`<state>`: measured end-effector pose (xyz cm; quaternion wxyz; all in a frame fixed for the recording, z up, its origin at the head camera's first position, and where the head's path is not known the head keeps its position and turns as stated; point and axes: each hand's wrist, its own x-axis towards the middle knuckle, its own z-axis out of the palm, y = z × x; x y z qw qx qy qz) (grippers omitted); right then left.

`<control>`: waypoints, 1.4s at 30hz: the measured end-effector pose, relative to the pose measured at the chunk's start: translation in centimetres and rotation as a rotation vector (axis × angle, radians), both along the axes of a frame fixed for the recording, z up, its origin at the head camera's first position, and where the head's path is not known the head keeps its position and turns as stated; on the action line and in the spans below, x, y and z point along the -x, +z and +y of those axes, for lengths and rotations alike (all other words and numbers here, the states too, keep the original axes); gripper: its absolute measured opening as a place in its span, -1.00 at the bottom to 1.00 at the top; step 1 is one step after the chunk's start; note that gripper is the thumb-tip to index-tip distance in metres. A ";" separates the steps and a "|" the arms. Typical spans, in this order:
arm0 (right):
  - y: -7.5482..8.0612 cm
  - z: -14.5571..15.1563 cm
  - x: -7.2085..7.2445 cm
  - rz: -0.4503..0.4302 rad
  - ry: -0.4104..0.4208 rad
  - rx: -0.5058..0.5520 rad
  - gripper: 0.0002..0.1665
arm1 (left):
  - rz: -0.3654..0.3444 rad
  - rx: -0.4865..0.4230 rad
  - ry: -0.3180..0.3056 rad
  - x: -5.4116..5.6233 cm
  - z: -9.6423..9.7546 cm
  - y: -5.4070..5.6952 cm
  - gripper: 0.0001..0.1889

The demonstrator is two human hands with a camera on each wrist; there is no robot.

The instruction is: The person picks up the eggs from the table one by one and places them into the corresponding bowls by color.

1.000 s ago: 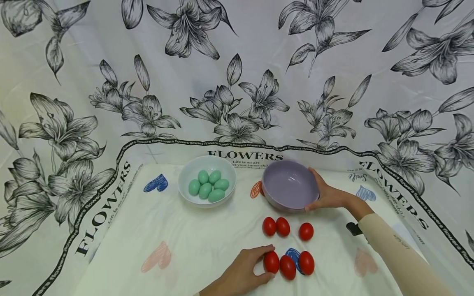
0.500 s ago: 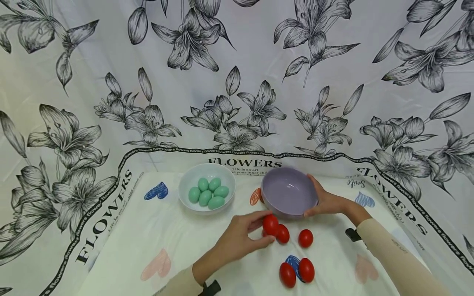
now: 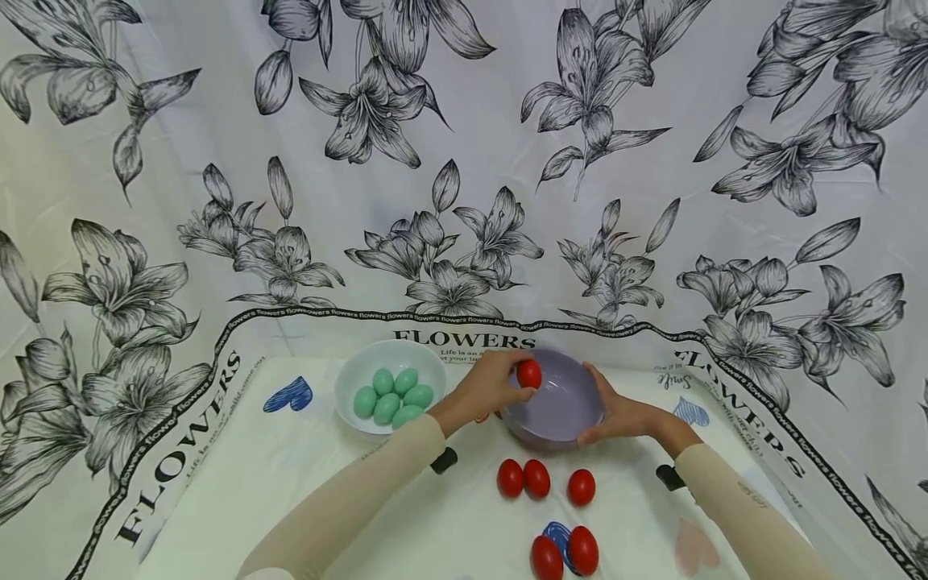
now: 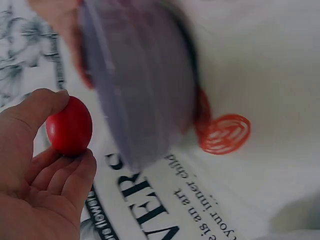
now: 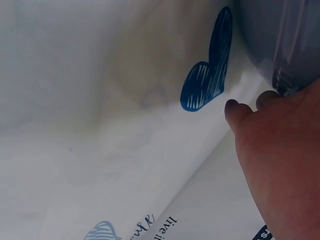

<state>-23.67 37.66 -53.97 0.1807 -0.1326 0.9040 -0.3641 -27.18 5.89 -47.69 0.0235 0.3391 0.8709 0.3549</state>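
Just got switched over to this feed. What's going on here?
A person is working at a table spread with a white cloth. Their left hand pinches a red egg over the left part of the purple bowl, while their right hand grips that bowl's right side. Five more red eggs lie on the cloth in front of the bowl. To the left, a white bowl holds green eggs, with neither hand on it.
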 end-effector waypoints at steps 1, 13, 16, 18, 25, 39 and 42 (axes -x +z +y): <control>-0.2 -0.1 0.0 -0.006 -0.003 0.009 0.75 | 0.015 0.041 -0.006 0.6 0.5 -0.6 -0.42; -0.3 0.0 0.1 -0.012 -0.009 -0.031 0.78 | 0.117 0.383 -0.026 4.5 4.3 -4.0 -0.63; -0.1 -0.2 0.0 -0.012 -0.006 -0.028 0.78 | 0.152 0.460 -0.018 4.5 5.0 -4.4 -0.68; -0.1 -0.3 -0.1 -0.011 -0.003 -0.026 0.78 | 0.177 0.506 -0.013 4.4 5.4 -4.6 -0.74; 0.3 -0.3 -0.2 -0.007 0.012 -0.041 0.79 | 0.250 0.621 -0.020 4.2 6.1 -5.5 -0.85; 0.1 -0.1 0.0 -0.015 0.010 -0.042 0.79 | 0.308 0.594 -0.030 3.9 5.7 -5.7 -0.83; 0.0 -0.2 0.1 -0.019 0.004 -0.030 0.81 | 0.311 0.585 -0.032 4.1 5.7 -5.7 -0.79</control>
